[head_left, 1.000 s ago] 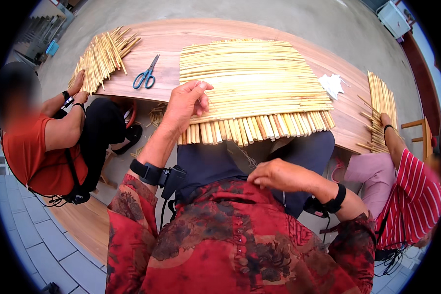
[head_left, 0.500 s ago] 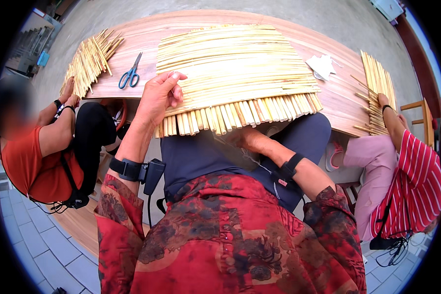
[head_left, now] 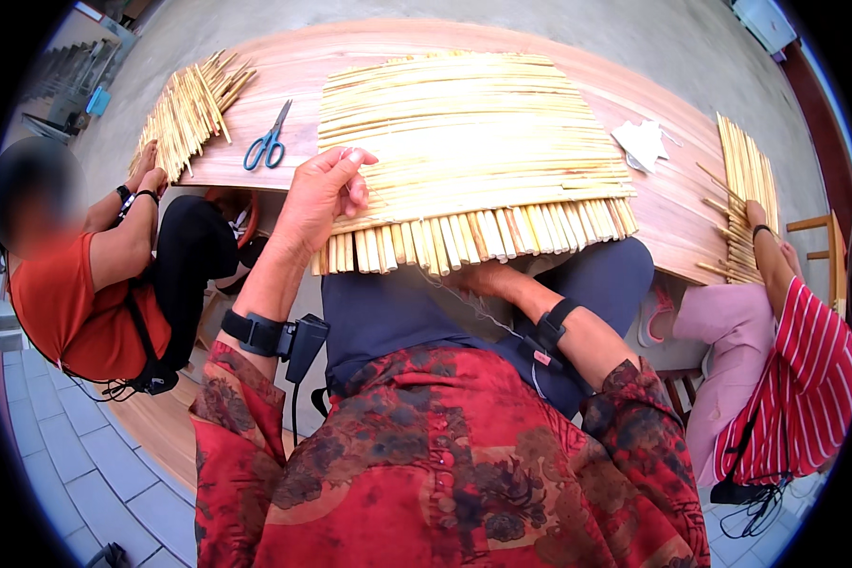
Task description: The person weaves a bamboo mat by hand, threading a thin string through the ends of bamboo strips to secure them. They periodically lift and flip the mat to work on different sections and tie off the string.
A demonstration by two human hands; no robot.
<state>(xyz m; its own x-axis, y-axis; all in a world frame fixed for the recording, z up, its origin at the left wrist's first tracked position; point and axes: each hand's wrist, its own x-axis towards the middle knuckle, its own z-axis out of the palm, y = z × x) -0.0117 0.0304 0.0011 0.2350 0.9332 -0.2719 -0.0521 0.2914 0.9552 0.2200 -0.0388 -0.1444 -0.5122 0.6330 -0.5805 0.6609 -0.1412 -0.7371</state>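
A mat of pale yellow sticks lies on the table in front of me, upper sticks crosswise, with a row of short stick ends along its near edge. My left hand is at the mat's near left part, thumb and forefinger pinched on something thin that I cannot make out. My right hand reaches under the near edge over my lap; its fingers are hidden. Loose thread hangs beside it. Blue-handled scissors lie left of the mat, white paper-like pieces to its right.
The wooden table runs across the view. A person in orange holds a stick bundle at the left; a person in red stripes handles another stick mat at the right. A wooden chair stands far right.
My right hand has moved from over my lap forward beneath the mat's near edge. My left hand stays pinched at about the same spot on the mat.
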